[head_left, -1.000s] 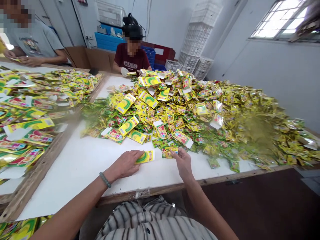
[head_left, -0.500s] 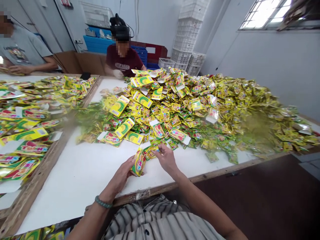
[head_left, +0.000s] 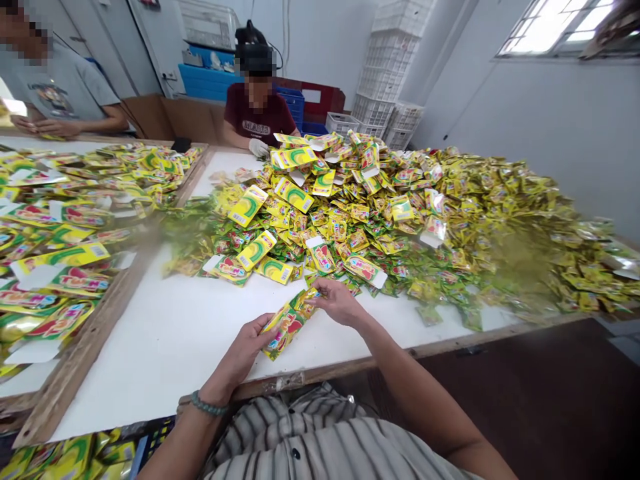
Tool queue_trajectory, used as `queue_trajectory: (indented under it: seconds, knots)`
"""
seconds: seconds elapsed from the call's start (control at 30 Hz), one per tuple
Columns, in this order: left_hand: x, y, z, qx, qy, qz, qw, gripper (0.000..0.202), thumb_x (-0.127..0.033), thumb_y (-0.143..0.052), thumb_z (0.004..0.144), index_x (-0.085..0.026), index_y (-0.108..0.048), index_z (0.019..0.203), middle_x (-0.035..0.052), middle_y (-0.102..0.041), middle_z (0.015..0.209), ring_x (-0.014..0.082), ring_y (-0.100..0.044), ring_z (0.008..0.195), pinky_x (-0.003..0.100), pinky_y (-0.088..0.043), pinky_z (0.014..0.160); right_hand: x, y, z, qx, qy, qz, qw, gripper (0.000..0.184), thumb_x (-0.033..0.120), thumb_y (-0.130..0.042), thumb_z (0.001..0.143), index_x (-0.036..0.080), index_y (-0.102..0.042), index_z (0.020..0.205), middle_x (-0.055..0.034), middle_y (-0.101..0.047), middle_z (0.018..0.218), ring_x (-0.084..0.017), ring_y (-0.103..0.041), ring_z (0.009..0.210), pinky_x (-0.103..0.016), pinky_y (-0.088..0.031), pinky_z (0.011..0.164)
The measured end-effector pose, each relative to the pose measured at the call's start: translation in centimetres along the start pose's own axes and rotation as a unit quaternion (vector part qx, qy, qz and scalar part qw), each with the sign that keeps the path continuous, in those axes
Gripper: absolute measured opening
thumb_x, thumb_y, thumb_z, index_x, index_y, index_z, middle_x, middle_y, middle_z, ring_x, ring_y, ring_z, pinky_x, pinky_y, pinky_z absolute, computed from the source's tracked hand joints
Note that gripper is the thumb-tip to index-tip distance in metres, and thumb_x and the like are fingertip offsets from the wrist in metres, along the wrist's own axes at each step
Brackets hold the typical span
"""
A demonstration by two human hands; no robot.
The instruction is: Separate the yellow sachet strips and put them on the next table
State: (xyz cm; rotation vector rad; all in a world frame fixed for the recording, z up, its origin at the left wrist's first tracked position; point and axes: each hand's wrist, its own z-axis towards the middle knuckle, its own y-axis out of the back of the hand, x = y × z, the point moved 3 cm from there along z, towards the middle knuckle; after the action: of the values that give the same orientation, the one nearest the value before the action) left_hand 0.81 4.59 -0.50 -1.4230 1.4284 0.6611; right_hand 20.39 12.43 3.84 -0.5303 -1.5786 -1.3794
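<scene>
My left hand (head_left: 246, 347) is closed around a small yellow-and-green printed carton (head_left: 285, 333), which slants up to the right just above the white table. At the carton's upper right end, the fingers of my right hand (head_left: 339, 304) pinch a shiny yellow sachet (head_left: 309, 297). The sachet lines up with that end; I cannot tell how much of it is inside. Just beyond my hands lies a big pile of yellow and green sachets (head_left: 350, 213). Several similar cartons rest on it, including a carton with a white flap (head_left: 320, 255).
A wooden rail (head_left: 107, 320) separates off many cartons (head_left: 65, 287) on the left. Across the table sits a person in a maroon shirt (head_left: 257, 120), with another person (head_left: 70, 93) at far left. White crates (head_left: 390, 67) are stacked behind. A tray of packets (head_left: 75, 460) sits low at left.
The carton has turned from steeply upright to a slant in line with the sachet. My right hand has moved slightly up and right. The camera view has shifted a little left.
</scene>
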Motion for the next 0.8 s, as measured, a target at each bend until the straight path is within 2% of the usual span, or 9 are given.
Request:
queue_trajectory:
  seconds: [0.1,0.27,0.33,0.4,0.47,0.57,0.63,0.7,0.8]
  knots:
    - [-0.1,-0.3,0.0,0.022,-0.006,0.011,1.000,0.048,-0.048,-0.073,0.068,-0.018,-0.066,0.104,0.0050,-0.072,0.101,0.0222,-0.066,0.087,0.031,-0.051,0.079,1.1,0.1,0.3,0.029,0.014,-0.025,0.999,0.021,0.037,-0.063,0.074,0.018,-0.054,0.067,0.0041,-0.050,0.064,-0.011,-0.041,0.063,-0.023,-0.032,0.059]
    - [-0.5,-0.5,0.4,0.027,-0.018,-0.002,0.999,0.043,-0.042,-0.074,0.070,-0.017,-0.065,0.104,0.0042,-0.073,0.096,0.0198,-0.066,0.083,0.029,-0.049,0.078,1.6,-0.9,0.2,-0.098,-0.031,-0.004,0.995,0.022,0.038,-0.066,0.071,0.019,-0.056,0.065,0.0030,-0.053,0.064,-0.012,-0.044,0.062,-0.023,-0.033,0.059]
    - [-0.2,-0.5,0.5,0.018,-0.013,-0.018,1.000,0.043,-0.041,-0.075,0.070,-0.017,-0.064,0.104,0.0038,-0.073,0.092,0.0180,-0.066,0.077,0.028,-0.049,0.074,1.5,-1.7,-0.2,-0.116,-0.043,0.005,0.992,0.019,0.035,-0.067,0.071,0.019,-0.058,0.065,0.0029,-0.054,0.063,-0.012,-0.046,0.061,-0.023,-0.034,0.058]
    - [0.3,-0.4,0.5,0.002,-0.007,-0.035,0.999,0.046,-0.042,-0.076,0.069,-0.017,-0.064,0.105,0.0037,-0.073,0.089,0.0172,-0.066,0.074,0.027,-0.049,0.071,1.4,-2.5,-0.9,-0.100,-0.050,0.010,0.994,0.016,0.032,-0.067,0.071,0.019,-0.059,0.066,0.0031,-0.055,0.061,-0.012,-0.047,0.060,-0.023,-0.035,0.057]
    - [0.5,-0.3,0.4,-0.007,-0.002,-0.040,0.999,0.047,-0.042,-0.077,0.067,-0.017,-0.064,0.105,0.0041,-0.074,0.090,0.0174,-0.066,0.073,0.027,-0.049,0.070,1.5,-2.9,-1.5,-0.082,-0.057,0.039,0.994,0.013,0.031,-0.068,0.071,0.020,-0.063,0.076,0.0027,-0.058,0.063,-0.013,-0.051,0.061,-0.023,-0.038,0.058]
    - [0.4,-0.2,0.1,-0.008,0.001,-0.029,1.000,0.047,-0.041,-0.078,0.066,-0.017,-0.066,0.104,0.0043,-0.074,0.093,0.0180,-0.066,0.075,0.027,-0.049,0.071,1.9,-2.8,-2.2,-0.096,-0.053,0.086,0.990,0.020,0.032,-0.067,0.073,0.021,-0.064,0.090,-0.0002,-0.066,0.074,-0.015,-0.058,0.067,-0.025,-0.044,0.063]
    - [0.2,-0.1,0.0,-0.009,-0.002,-0.031,0.999,0.046,-0.040,-0.078,0.066,-0.017,-0.066,0.104,0.0039,-0.074,0.093,0.0184,-0.067,0.076,0.026,-0.049,0.071,2.4,-2.8,-2.5,-0.091,-0.030,0.053,0.994,0.010,0.028,-0.062,0.078,0.021,-0.065,0.084,-0.0011,-0.067,0.075,-0.015,-0.060,0.069,-0.025,-0.043,0.066]
    - [0.0,0.0,0.0,-0.008,-0.003,-0.037,0.999,0.046,-0.040,-0.078,0.066,-0.017,-0.066,0.105,0.0037,-0.074,0.092,0.0189,-0.067,0.077,0.027,-0.049,0.072,3.0,-3.1,-2.5,-0.048,-0.007,0.004,0.999,0.012,0.023,-0.054,0.082,0.021,-0.065,0.078,-0.0004,-0.067,0.072,-0.014,-0.058,0.066,-0.025,-0.041,0.066]
    - [0.1,0.4,0.1,-0.010,0.003,-0.036,0.999,0.046,-0.039,-0.078,0.066,-0.017,-0.067,0.106,0.0030,-0.074,0.090,0.0197,-0.067,0.079,0.028,-0.049,0.073,3.4,-3.7,-2.5,0.015,-0.018,0.009,1.000,0.016,0.024,-0.050,0.085,0.021,-0.063,0.095,0.0018,-0.065,0.068,-0.013,-0.053,0.059,-0.023,-0.038,0.061]
